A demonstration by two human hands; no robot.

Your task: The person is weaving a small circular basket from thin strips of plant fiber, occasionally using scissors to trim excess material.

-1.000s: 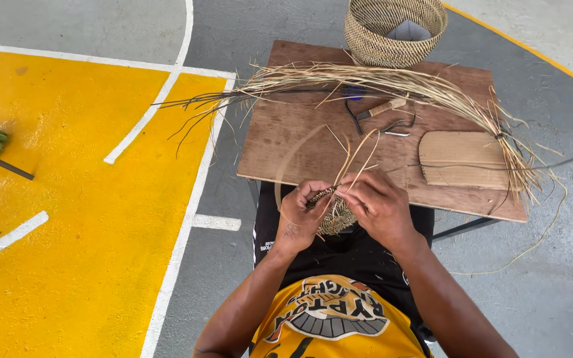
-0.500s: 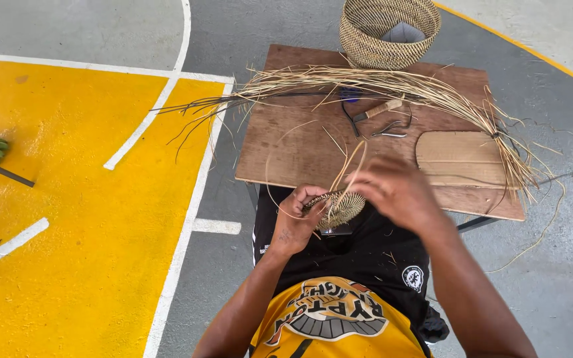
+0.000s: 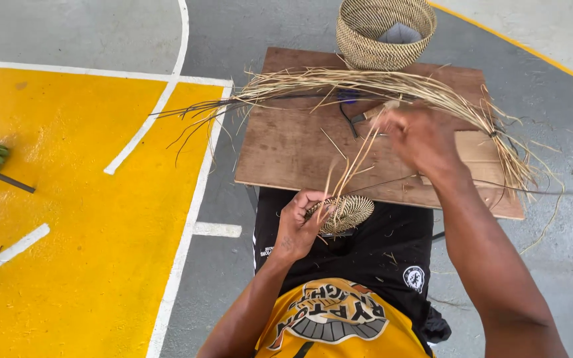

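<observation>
Painted yellow and grey court floor (image 3: 87, 265) lies under a brown board surface (image 3: 293, 149). On the lap, the left hand (image 3: 296, 229) pinches a small woven disc (image 3: 346, 212) with fingers closed. Blurred, the right hand (image 3: 419, 136) is raised over a bundle of straw (image 3: 366, 83); its fingers' grip cannot be told. A woven basket (image 3: 386, 33) stands beyond.
</observation>
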